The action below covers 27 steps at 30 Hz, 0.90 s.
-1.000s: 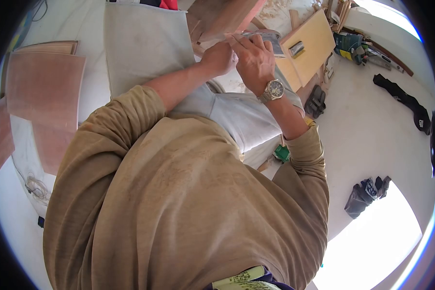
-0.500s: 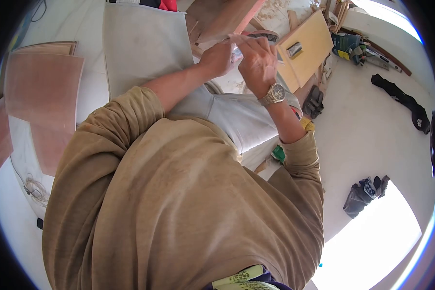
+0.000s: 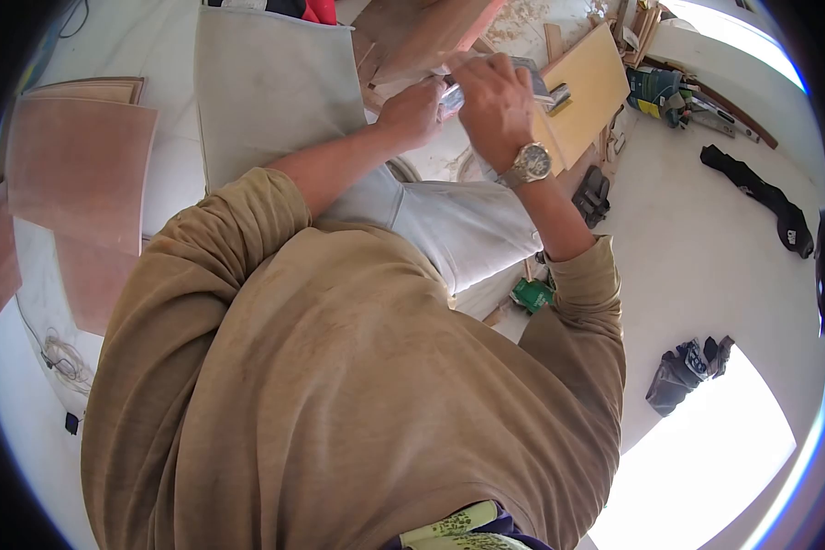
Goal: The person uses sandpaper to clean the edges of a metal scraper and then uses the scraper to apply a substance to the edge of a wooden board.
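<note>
My left hand (image 3: pixel 414 112) is closed around a small pale, shiny item (image 3: pixel 451 97) that I cannot make out, near a reddish-brown wooden piece (image 3: pixel 422 41). Just right of it, my right hand (image 3: pixel 495 105), with a metal watch (image 3: pixel 532 163) on the wrist, has its fingers curled. A dark flat object (image 3: pixel 530 78) shows beside its fingers; whether the hand grips it is unclear. Behind and to the right lies a light yellow board (image 3: pixel 588 96) with a small metal piece (image 3: pixel 560 94) on it.
Reddish-brown sheets (image 3: pixel 82 160) lie at the left, near a coiled cable (image 3: pixel 66 362). Sandals (image 3: pixel 592 197), a green packet (image 3: pixel 532 294), a black cloth (image 3: pixel 765 197) and a dark crumpled cloth (image 3: pixel 683 376) are on the floor. Tools (image 3: pixel 660 96) and wood scraps sit at the upper right.
My right hand and forearm have shifted slightly right, and the dark flat object now shows beside the fingers. More of the green packet is visible. My left hand has barely moved.
</note>
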Tool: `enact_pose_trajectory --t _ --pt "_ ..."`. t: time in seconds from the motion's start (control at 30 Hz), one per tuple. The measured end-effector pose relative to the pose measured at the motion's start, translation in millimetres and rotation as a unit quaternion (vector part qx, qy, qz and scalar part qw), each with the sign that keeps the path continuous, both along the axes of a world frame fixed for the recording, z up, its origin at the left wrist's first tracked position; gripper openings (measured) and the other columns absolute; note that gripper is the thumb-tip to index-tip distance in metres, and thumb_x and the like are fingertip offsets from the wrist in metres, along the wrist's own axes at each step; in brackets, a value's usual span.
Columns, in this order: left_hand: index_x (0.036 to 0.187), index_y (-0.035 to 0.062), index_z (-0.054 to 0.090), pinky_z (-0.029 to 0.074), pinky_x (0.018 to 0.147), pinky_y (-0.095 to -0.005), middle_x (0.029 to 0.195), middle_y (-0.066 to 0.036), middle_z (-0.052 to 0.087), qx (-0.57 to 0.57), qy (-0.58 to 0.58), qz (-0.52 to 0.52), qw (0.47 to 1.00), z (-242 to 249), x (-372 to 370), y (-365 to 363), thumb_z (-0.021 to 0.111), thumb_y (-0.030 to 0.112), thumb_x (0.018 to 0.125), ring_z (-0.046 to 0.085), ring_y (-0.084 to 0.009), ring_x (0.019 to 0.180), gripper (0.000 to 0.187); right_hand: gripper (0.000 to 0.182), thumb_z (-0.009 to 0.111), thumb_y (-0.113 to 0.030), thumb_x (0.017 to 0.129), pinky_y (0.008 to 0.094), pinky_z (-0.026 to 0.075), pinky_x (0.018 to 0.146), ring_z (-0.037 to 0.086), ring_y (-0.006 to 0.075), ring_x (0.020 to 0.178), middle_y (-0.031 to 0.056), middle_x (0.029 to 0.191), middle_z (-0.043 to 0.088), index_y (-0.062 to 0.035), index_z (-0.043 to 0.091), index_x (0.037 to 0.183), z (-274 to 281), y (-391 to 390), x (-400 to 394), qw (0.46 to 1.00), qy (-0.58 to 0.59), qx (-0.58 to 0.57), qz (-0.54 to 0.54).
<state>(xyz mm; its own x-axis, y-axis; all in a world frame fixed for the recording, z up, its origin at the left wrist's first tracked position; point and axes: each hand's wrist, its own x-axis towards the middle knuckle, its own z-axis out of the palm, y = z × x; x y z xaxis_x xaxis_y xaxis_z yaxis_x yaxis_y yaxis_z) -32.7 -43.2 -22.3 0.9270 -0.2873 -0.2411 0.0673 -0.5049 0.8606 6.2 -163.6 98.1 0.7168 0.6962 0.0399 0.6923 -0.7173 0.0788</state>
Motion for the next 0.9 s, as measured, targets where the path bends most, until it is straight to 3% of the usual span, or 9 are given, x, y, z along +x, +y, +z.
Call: enact_pose_trajectory --t 0.13,0.2,0.33,0.43,0.5,0.73,0.83,0.9 --pt "0.138 -0.0028 0.055 0.054 0.094 -0.0522 0.121 -0.026 0.069 -0.013 -0.025 0.025 0.999 -8 -3 -3 0.060 0.013 0.099 0.067 -0.0421 0.112 0.043 0.048 0.065 -0.002 0.077 0.0410 0.047 0.085 0.063 0.0228 0.103 -0.0021 0.120 0.075 -0.0180 0.077 0.121 -13 -18 35 0.993 -0.041 0.051 -0.096" --pt "0.127 -0.0039 0.058 0.055 0.091 -0.0520 0.118 -0.025 0.069 -0.013 -0.026 0.034 0.999 -6 -3 -3 0.063 0.011 0.094 0.068 -0.0407 0.111 0.037 0.054 0.063 0.001 0.076 0.0418 0.048 0.086 0.064 0.0232 0.104 -0.0010 0.121 0.076 -0.0183 0.076 0.125 -22 -23 39 0.990 -0.037 0.061 -0.120" --pt "0.121 -0.0040 0.060 0.055 0.091 -0.0518 0.117 -0.023 0.069 -0.007 -0.024 0.038 0.999 -5 -2 -3 0.066 0.009 0.090 0.068 -0.0398 0.111 0.034 0.055 0.064 0.000 0.077 0.0410 0.048 0.087 0.064 0.0230 0.106 -0.0012 0.118 0.076 -0.0189 0.075 0.127 -23 -15 16 0.994 0.006 0.077 -0.078" --pt "0.130 -0.0034 0.059 0.054 0.090 -0.0539 0.115 -0.028 0.070 -0.011 -0.029 0.023 0.999 -8 -2 -2 0.062 0.014 0.098 0.068 -0.0443 0.107 0.036 0.053 0.065 -0.001 0.077 0.0405 0.048 0.088 0.063 0.0228 0.106 -0.0015 0.116 0.076 -0.0177 0.075 0.126 -25 -8 -9 0.995 0.013 0.085 -0.056" --pt "0.129 -0.0034 0.059 0.054 0.090 -0.0538 0.114 -0.028 0.070 -0.011 -0.039 0.016 0.999 -8 -3 0 0.063 0.014 0.098 0.068 -0.0441 0.106 0.036 0.050 0.066 -0.002 0.077 0.0406 0.048 0.088 0.063 0.0228 0.106 -0.0018 0.114 0.075 -0.0161 0.075 0.125 -24 -6 -19 0.996 0.001 0.078 -0.031" --pt "0.123 -0.0024 0.063 0.054 0.089 -0.0527 0.108 -0.025 0.072 -0.034 -0.067 0.057 0.996 -8 -3 -4 0.063 0.013 0.096 0.068 -0.0436 0.105 0.032 0.046 0.066 -0.005 0.081 0.0393 0.045 0.083 0.062 0.0231 0.102 0.0015 0.113 0.073 -0.0112 0.072 0.127 -6 -3 7 0.999 -0.026 0.031 -0.031" --pt "0.119 -0.0019 0.064 0.055 0.089 -0.0514 0.108 -0.024 0.073 -0.008 -0.004 0.028 1.000 16 -3 7 0.062 0.012 0.095 0.069 -0.0421 0.106 0.028 0.047 0.067 -0.007 0.082 0.0393 0.045 0.082 0.062 0.0231 0.102 0.0016 0.115 0.071 -0.0092 0.070 0.129 -22 2 -4 0.999 -0.047 -0.012 0.008" --pt "0.123 -0.0015 0.063 0.056 0.087 -0.0507 0.115 -0.022 0.070 0.032 -0.005 -0.030 0.999 0 2 5 0.067 0.016 0.094 0.069 -0.0406 0.107 0.033 0.046 0.066 -0.007 0.083 0.0394 0.046 0.082 0.062 0.0229 0.103 0.0018 0.119 0.070 -0.0076 0.069 0.129 -18 5 -15 1.000 -0.015 -0.022 0.018"
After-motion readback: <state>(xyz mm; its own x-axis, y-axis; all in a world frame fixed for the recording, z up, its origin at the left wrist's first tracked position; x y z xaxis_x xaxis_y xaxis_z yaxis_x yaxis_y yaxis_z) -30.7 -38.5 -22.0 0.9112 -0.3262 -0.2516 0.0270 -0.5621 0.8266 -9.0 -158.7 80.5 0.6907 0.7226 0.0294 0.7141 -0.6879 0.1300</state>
